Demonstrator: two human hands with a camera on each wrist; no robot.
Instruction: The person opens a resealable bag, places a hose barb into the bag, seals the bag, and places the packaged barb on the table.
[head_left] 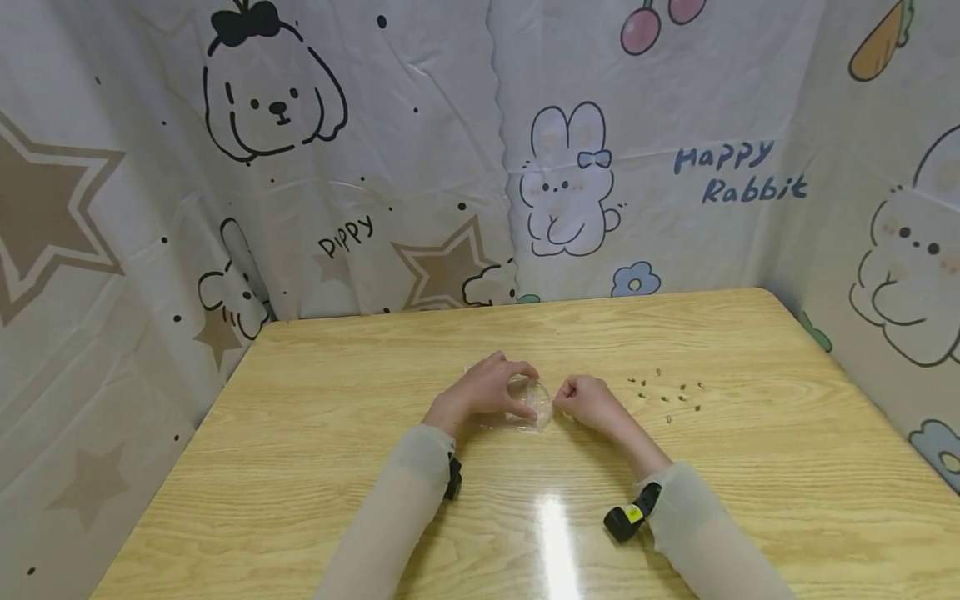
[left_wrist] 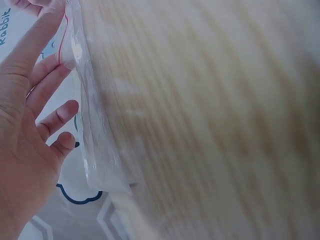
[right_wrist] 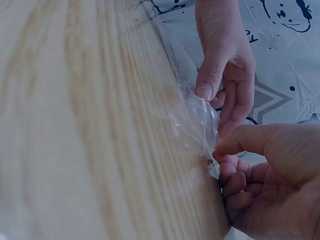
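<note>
A clear zip-lock bag (head_left: 542,402) with a red line along its mouth lies on the table between the two hands. My left hand (head_left: 491,385) holds it near the mouth, thumb and fingers spread around the plastic, which bulges into a rounded opening. In the left wrist view, the bag (left_wrist: 97,135) hangs flat and wrinkled beside the fingers. My right hand (head_left: 591,402) is at the bag's right edge; in the right wrist view, its thumb and index finger pinch the edge of the film (right_wrist: 192,122), other fingers curled.
Several tiny gold-brown pieces (head_left: 664,398) are scattered on the wooden table (head_left: 337,500), to the right of my right hand. Behind and beside the table hangs a white curtain (head_left: 420,108) printed with cartoon animals. Light glares off the tabletop near its front.
</note>
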